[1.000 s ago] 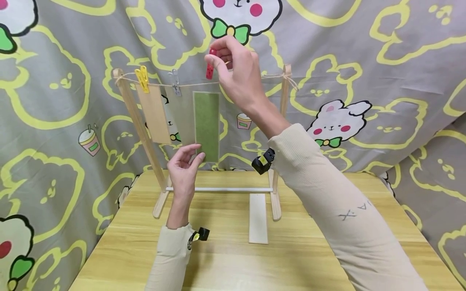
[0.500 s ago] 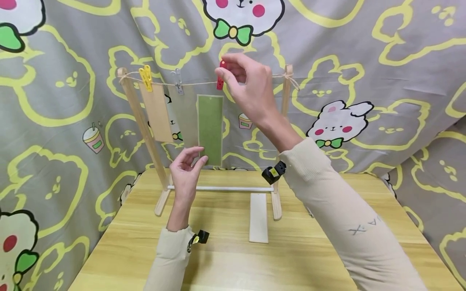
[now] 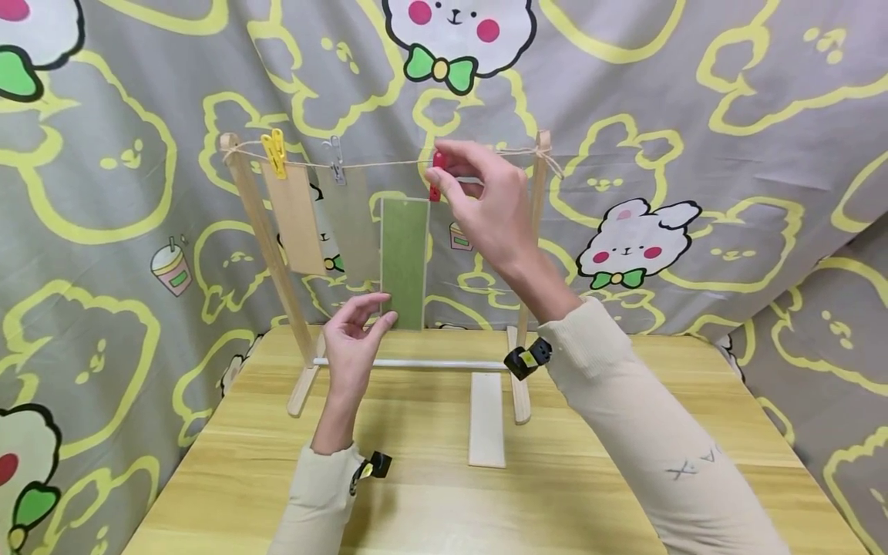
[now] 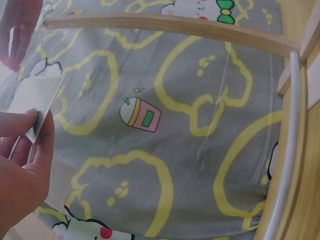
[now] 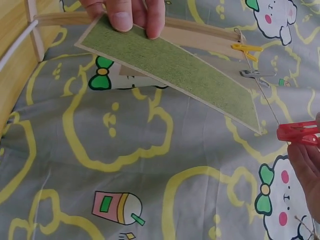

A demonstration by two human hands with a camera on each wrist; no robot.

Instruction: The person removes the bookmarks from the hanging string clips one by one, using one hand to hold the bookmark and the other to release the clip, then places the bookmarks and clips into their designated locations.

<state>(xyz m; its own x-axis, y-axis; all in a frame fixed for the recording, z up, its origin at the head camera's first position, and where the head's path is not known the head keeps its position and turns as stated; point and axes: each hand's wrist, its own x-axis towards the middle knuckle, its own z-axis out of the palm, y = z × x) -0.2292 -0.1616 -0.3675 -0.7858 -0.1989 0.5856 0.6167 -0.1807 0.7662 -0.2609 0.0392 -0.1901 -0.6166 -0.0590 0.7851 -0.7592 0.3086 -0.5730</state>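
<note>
A green rectangular card (image 3: 405, 266) with a pale border stands upright, pinched low on its left edge between the thumb and fingers of my left hand (image 3: 352, 339). My right hand (image 3: 489, 204) pinches a red clothespin (image 5: 296, 132) by its handle end. Its jaw end points down, right at the string (image 3: 385, 164), beside the card's top right corner. In the right wrist view the string leads up to the clothespin, with the card's upper corner a short gap away. Only blurred fingers and the card's pale back (image 4: 37, 95) show in the left wrist view.
A wooden rack with a left post (image 3: 264, 239), right post (image 3: 539, 193) and white crossbar (image 3: 430, 363) holds the string. A yellow clothespin (image 3: 274, 154) hangs a tan card (image 3: 297, 220); a grey clothespin (image 3: 337, 162) hangs a grey card (image 3: 355, 223). A white card (image 3: 487, 420) lies on the table.
My right hand has come down and to the right with the red clothespin, from above the string to it. The green card, still pinched in my left hand, has shifted slightly down and right.
</note>
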